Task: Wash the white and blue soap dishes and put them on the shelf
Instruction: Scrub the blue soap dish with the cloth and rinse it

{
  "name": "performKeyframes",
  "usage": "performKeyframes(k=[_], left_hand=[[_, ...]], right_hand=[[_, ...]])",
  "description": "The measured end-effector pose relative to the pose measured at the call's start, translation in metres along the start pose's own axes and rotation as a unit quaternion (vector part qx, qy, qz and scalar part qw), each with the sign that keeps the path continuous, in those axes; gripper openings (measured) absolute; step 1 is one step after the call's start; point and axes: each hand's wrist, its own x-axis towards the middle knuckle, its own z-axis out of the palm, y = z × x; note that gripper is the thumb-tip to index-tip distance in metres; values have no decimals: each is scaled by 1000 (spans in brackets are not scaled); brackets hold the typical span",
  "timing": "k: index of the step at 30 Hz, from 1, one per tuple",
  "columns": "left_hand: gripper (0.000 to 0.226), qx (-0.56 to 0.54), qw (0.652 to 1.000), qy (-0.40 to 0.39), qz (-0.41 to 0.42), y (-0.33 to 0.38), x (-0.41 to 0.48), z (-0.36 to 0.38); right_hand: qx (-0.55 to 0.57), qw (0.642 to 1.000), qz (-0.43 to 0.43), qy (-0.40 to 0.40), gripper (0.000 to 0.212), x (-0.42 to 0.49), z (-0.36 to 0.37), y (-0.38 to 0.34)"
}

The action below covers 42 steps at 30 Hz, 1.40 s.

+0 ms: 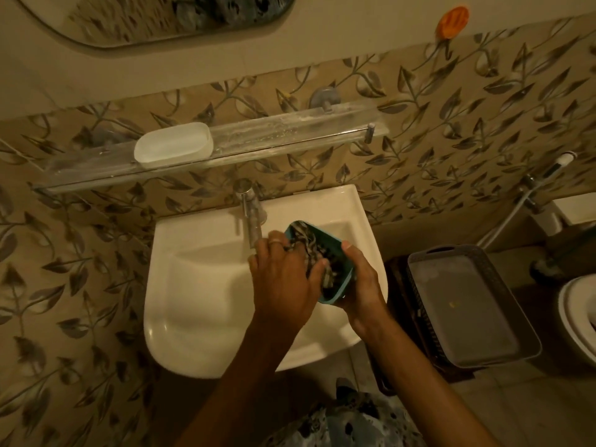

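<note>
The white soap dish [173, 146] lies on the left part of the glass shelf [290, 137] above the sink. Over the white sink [193, 285], my right hand [361, 282] holds the blue soap dish [338, 250] tilted on its side by its outer wall. My left hand [283, 279] presses a checked cloth [311, 250] into the inside of the blue dish, fingers curled around the cloth. The dish's bottom end is hidden behind my hands.
A chrome tap [253, 214] stands at the sink's back, just left of the dish. A grey plastic tray [467, 308] rests to the right of the sink. A toilet rim [577, 314] and a hose [529, 201] are far right. An orange hook [452, 21] sticks to the wall.
</note>
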Motion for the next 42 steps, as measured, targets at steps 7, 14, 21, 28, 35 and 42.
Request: performKeyframes(k=[7, 14, 21, 28, 35, 42], left_hand=[[41, -54, 995, -85, 17, 5, 26, 17], [30, -155, 938, -219, 218, 0, 16, 11], [30, 153, 972, -54, 167, 9, 25, 13], [26, 72, 966, -227, 105, 21, 12, 24], [24, -247, 912, -326, 30, 27, 34, 10], [18, -475, 844, -134, -211, 18, 75, 13]], right_hand=[[-73, 993, -89, 30, 57, -3, 9, 3], [-30, 999, -19, 27, 34, 0, -5, 0], [-24, 997, -49, 62, 37, -10, -16, 13], [-19, 991, -88, 99, 31, -2, -23, 22], [-42, 983, -155, 85, 38, 12, -26, 13], [48, 986, -158, 27, 65, 26, -28, 4]])
